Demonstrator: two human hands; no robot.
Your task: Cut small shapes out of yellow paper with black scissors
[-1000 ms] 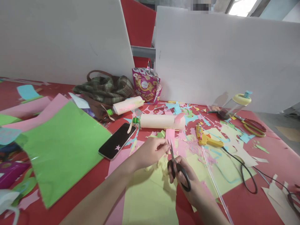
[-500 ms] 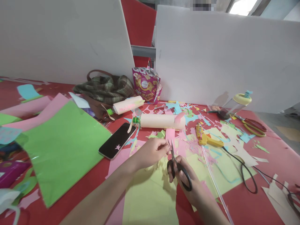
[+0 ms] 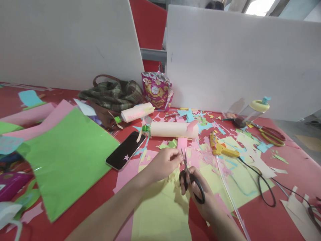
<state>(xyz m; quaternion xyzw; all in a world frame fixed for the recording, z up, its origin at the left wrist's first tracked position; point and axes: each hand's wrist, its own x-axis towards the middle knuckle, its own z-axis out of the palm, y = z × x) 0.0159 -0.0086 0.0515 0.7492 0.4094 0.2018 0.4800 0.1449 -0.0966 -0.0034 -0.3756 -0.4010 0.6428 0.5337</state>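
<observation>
My right hand (image 3: 200, 195) grips black-handled scissors (image 3: 189, 177), fingers through the loops, blades pointing up and away. My left hand (image 3: 163, 164) is closed in a pinch just left of the blades, holding a small paper piece I cannot make out. Both hands hover over a pale yellow paper sheet (image 3: 160, 211). Beyond them lies a paper-wrapped bottle (image 3: 170, 129) with a green cap and pink fins.
A phone (image 3: 125, 150) lies left of my hands beside a large green sheet (image 3: 67, 160). A yellow glue gun (image 3: 219, 147) with black cord lies right. A second wrapped bottle (image 3: 136, 112), plaid bag (image 3: 112, 93), snack bag (image 3: 156, 89), red-yellow scissors (image 3: 272, 135) and paper scraps cover the red table (image 3: 263, 224).
Almost nothing differs; the scissors and my hands shifted very slightly while staying over the yellow sheet.
</observation>
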